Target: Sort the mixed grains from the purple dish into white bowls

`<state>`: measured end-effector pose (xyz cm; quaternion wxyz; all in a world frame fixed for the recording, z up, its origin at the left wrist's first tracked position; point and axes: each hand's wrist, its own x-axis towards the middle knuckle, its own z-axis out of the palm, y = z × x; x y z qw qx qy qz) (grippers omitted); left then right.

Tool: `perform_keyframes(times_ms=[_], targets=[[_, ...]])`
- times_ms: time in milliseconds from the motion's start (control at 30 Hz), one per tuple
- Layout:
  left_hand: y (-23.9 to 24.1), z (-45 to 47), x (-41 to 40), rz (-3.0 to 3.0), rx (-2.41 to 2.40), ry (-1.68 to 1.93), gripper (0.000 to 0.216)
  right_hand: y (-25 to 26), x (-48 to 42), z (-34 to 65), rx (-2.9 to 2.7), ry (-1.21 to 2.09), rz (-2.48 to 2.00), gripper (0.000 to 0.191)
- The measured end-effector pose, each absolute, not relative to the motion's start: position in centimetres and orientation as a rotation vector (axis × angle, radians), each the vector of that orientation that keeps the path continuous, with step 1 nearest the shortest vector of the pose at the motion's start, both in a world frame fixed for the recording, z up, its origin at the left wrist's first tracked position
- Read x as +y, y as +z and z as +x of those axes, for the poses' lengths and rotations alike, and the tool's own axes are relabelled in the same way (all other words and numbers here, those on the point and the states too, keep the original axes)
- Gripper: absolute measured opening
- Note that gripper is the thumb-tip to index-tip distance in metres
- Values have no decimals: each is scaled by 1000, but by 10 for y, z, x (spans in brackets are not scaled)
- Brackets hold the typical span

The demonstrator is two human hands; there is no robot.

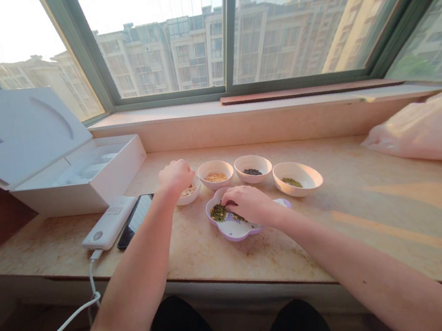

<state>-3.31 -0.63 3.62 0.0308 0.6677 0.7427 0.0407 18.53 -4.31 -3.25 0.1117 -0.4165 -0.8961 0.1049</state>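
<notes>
The beige stone counter (373,210) stretched under my hands. My right hand (250,204) was in the lilac scalloped dish (233,231), fingers pinched into its mixed seeds (219,212). My left hand (174,176), loosely closed, hovered over the small white bowl of pale seeds (189,193) just beyond the dish.

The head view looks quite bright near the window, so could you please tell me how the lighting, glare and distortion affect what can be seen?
Head view: the sky at upper left is blown out to white; warm low light streaks the counter at right; wide-angle bending curves the window frame; the left hand and right hand over the purple dish stay evenly lit and sharp.
</notes>
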Motion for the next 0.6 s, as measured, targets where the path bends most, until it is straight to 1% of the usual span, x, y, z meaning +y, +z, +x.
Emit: perform_keyframes(times_ms=[233, 367, 433, 500, 600], targets=[[33, -31, -7, 2067, 2289, 221, 32, -28, -44, 187, -2539, 390, -1252, 31], [31, -30, -8, 2118, 2242, 340, 31, -23, -47, 189, -2454, 453, -1244, 34], [30, -28, -8, 2193, 2157, 419, 31, -20, -48, 192, -2420, 498, -1236, 34], [30, -25, -10, 2307, 2011, 523, 31, -15, -48, 196, -2378, 536, -1221, 29], [30, -17, -14, 2473, 1743, 645, 34, -4, -45, 210, -2274, 496, -1267, 24]])
